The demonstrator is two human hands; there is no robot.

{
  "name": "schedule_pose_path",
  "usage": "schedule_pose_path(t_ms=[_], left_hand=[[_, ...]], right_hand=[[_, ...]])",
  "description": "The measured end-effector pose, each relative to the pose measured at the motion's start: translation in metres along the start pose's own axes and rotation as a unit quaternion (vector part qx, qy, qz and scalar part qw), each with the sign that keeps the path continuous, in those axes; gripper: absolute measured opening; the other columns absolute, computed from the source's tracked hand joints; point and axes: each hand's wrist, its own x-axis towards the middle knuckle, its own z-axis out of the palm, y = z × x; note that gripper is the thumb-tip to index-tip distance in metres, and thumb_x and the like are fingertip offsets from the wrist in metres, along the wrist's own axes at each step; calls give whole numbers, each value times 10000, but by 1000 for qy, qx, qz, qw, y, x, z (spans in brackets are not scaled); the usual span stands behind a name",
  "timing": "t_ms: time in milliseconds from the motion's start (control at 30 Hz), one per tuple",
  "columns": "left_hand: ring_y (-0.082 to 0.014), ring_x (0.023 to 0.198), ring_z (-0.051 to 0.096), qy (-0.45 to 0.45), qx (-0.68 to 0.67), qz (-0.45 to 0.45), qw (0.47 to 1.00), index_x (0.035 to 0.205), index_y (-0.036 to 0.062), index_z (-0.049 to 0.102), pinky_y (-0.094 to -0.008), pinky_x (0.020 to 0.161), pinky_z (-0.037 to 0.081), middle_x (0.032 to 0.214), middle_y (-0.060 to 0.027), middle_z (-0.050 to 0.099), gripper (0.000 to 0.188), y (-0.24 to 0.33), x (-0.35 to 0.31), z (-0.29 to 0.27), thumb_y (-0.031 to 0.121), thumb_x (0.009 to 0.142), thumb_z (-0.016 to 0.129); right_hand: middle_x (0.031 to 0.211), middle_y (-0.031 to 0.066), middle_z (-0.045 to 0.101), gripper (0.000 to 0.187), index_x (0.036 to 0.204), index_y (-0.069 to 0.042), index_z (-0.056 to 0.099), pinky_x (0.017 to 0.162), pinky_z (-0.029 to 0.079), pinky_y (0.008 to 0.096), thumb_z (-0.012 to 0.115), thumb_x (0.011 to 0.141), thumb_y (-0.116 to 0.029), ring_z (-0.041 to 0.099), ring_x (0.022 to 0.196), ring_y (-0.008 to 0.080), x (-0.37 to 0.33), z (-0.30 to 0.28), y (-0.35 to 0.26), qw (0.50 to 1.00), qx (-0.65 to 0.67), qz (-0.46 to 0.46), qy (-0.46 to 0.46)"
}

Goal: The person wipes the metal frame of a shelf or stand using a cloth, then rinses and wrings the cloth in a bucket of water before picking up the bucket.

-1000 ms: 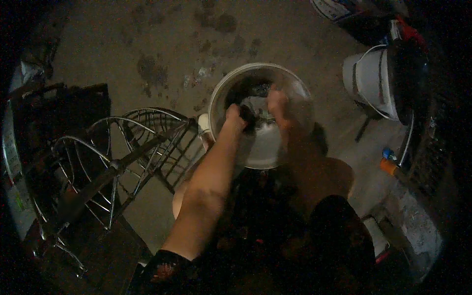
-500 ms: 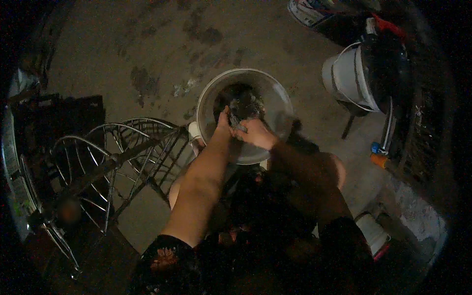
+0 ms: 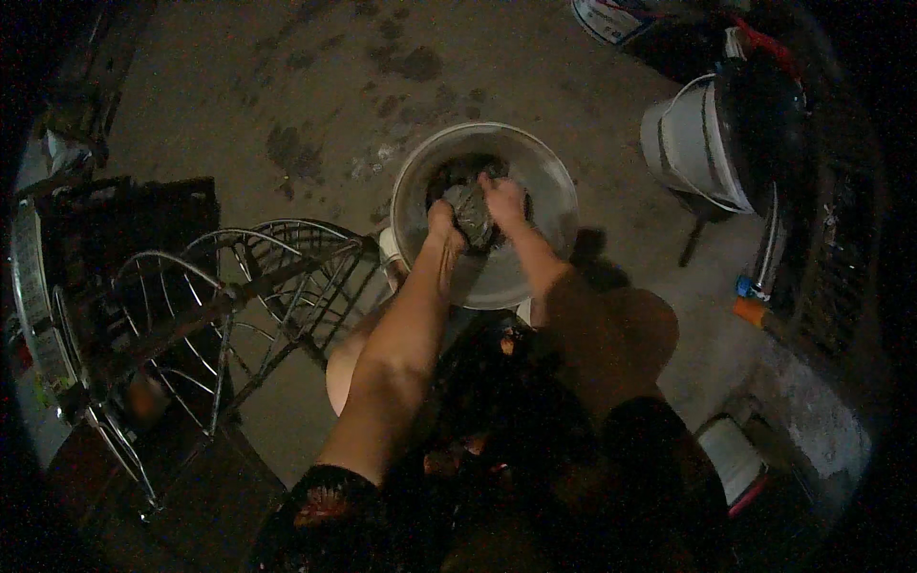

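Note:
A round, pale basin [image 3: 552,229] stands on the floor in front of me, between my knees. In it lies a dark, crumpled, wet-looking bundle [image 3: 468,208], perhaps cloth; the dim light hides its exact kind. My left hand [image 3: 445,225] grips the bundle's near left side, fingers curled and partly hidden. On its right side my right hand [image 3: 503,199] is closed on the upper edge, the thumb side toward the middle. Both hands are inside the rim, a small distance apart.
Metal wire racks or chair frames [image 3: 277,258] stand close on my left. At the right are a white bucket [image 3: 683,143] with a wire handle, an orange-ended tool [image 3: 751,311] and a pale container [image 3: 731,458]. Another bucket [image 3: 611,19] sits at the far right. Dark stains mark the floor.
My right hand has moved up and away from my left hand, toward the bundle's far right side. The bundle is spread more between the hands. The view has shifted slightly.

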Motion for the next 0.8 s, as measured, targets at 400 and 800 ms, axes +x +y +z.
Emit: schedule_pose_path(t_ms=[400,800], left_hand=[[-253,761,514,92,17,-146,985,1068,36,508,-434,628,437,940,-97,539,360,-26,74,-82,309,835,478],[-307,753,579,25,93,-120,988,1070,14,550,-460,590,484,961,-150,591,344,-70,118,-121,285,879,459]], right_hand=[[1061,171,586,414,1227,-80,451,780,478,483,557,850,-211,593,932,350,28,76,55,911,-327,-249,36],[740,140,617,256,815,-15,594,599,444,401,533,869,-259,566,664,288,-6,-21,16,852,-378,-226,-282]])
